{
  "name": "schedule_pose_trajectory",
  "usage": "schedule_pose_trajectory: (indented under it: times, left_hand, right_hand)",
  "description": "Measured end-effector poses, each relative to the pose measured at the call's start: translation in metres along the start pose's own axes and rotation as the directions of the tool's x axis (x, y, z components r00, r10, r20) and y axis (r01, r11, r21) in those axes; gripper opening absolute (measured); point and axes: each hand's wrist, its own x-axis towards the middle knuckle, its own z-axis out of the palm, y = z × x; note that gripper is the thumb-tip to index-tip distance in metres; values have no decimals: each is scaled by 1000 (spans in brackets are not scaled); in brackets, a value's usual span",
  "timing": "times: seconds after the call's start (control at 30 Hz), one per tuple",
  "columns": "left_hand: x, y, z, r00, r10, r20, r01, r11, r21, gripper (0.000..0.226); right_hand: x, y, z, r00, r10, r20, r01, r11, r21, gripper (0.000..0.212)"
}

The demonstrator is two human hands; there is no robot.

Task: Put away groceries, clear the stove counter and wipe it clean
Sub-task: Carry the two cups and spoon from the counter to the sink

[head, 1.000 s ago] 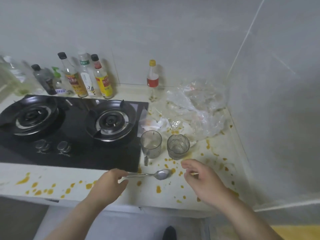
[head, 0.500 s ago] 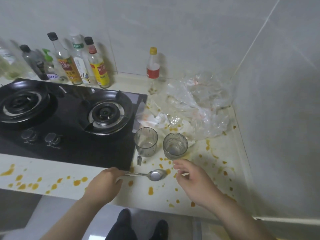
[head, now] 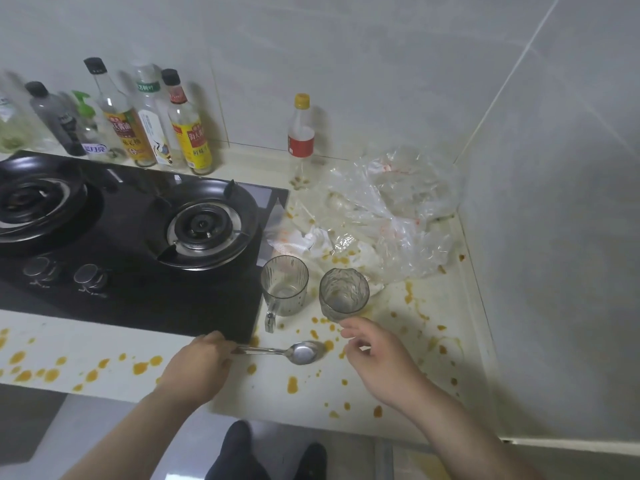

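- The spoon (head: pixel 306 353) lay near the front edge of the worktop (head: pixel 86 336), just off the front right corner of the stove (head: pixel 138 237), bowl pointing right. Whether it rested on the surface or was just raised could not be told.
- The left hand (head: pixel 197 367) was closed round the end of the spoon's handle.
- The right hand (head: pixel 377 355) held nothing. Its fingers were loosely spread just beside the spoon's bowl and close below the glass (head: pixel 343 294).
- A handled mug (head: pixel 284 289) and the glass stood side by side behind the spoon, both soiled and not yet removed.
- A crumpled plastic bag (head: pixel 391 216) and stained paper (head: pixel 311 240) filled the back right corner, with a yellow-capped bottle (head: pixel 301 133) at the back edge.
- A row of bottles (head: pixel 152 126) stood along the back edge behind the stove.
- Orange spots (head: pixel 292 385) covered the front strip and the right end. No cloth was in view.
- Assessment: clearing appeared to be at an early stage, the spoon being the item in hand. Mug, glass, bag and paper remained to be cleared, and wiping had not been started.
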Motion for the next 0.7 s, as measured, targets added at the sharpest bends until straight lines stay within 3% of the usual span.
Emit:
schedule_pose_trajectory:
  times: [0.17, 0.4, 0.63, 0.7]
  left_hand:
    - [5, 2, -3, 1000, -4, 19, 3, 999, 51, 22]
    - [11, 8, -14, 986, 13, 165, -42, 984, 173, 21]
    - [18, 12, -25, 966, -22, 258, -34, 977, 211, 6]
    - [16, 8, -26, 966, -15, 259, -36, 981, 193, 14]
  right_hand:
    - [-1, 1, 2, 1000, 10, 3, -10, 1000, 9, 39]
    - [-4, 3, -3, 1000, 20, -13, -20, 1000, 1, 37]
    - [-6, 7, -4, 999, 47, -7, -47, 999, -20, 35]
    - [-5, 7, -5, 999, 51, -4, -51, 998, -23, 34]
